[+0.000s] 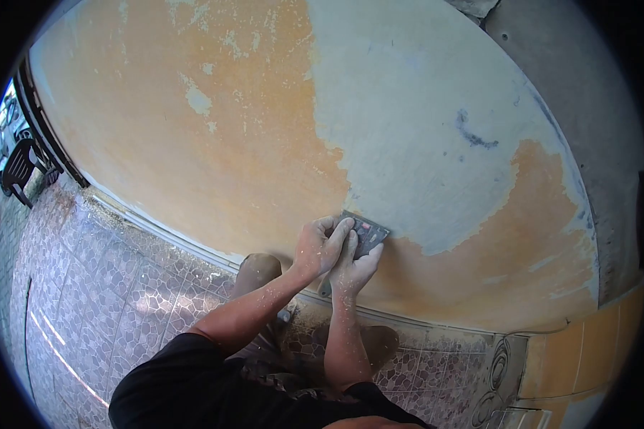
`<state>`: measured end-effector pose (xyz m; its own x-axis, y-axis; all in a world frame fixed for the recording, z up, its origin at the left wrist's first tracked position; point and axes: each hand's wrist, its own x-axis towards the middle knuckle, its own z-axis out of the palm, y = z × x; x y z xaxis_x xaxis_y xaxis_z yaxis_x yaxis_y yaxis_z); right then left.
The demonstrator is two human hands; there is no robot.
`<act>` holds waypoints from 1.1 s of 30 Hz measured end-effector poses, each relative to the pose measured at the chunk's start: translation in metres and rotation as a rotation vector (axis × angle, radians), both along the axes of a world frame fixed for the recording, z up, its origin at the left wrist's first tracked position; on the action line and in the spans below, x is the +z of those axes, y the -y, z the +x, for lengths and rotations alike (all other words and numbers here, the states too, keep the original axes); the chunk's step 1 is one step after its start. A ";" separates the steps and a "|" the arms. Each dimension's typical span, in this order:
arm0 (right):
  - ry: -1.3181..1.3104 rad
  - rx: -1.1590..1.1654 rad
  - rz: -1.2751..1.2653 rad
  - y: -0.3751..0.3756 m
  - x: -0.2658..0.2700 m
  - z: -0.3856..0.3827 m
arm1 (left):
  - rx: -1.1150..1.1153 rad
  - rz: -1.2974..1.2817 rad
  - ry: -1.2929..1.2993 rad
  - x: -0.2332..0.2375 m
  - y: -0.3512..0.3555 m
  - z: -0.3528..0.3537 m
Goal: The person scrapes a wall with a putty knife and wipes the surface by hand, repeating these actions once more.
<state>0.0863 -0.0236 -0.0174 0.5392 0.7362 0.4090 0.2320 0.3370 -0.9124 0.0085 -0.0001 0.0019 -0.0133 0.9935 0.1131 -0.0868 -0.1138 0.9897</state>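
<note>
A flat, dark grey scraper (366, 232) with a worn label on its face is pressed to the wall (408, 143). My left hand (321, 245) is closed on its near left side, thumb and fingertips on the plate. From below, my right hand (355, 269) grips the same scraper, thumb over its lower right corner. White dust coats both hands. Around the blade the wall shows orange paint (265, 164) to the left and below, and bare pale plaster (401, 136) above and to the right. The scraper's far edge lies where the two meet.
Paint flakes and dust lie along the wall's foot on the patterned tile floor (122, 286). A dark plastic chair (23, 168) stands at the far left. Cable (537, 332) runs low on the right, near an orange panel (579, 350). My bent knees are close to the wall.
</note>
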 end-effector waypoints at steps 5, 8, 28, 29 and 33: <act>-0.033 0.072 -0.051 -0.004 0.025 0.003 | 0.023 0.059 0.118 0.011 -0.008 0.001; 0.006 -0.026 0.037 -0.003 -0.005 -0.001 | -0.056 0.005 0.020 -0.009 -0.005 0.000; -0.050 0.043 0.021 -0.009 0.010 0.003 | -0.017 0.025 0.050 0.012 -0.009 0.002; -0.059 0.052 0.029 -0.010 0.005 -0.002 | -0.009 0.032 0.041 0.010 -0.008 -0.001; -0.141 0.031 0.094 -0.010 0.016 -0.010 | 0.021 0.001 -0.114 0.028 -0.004 -0.009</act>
<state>0.0766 -0.0140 -0.0018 0.5737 0.7153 0.3990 0.0923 0.4276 -0.8992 -0.0007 0.0036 0.0300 -0.0207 0.9931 0.1155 0.0285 -0.1149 0.9930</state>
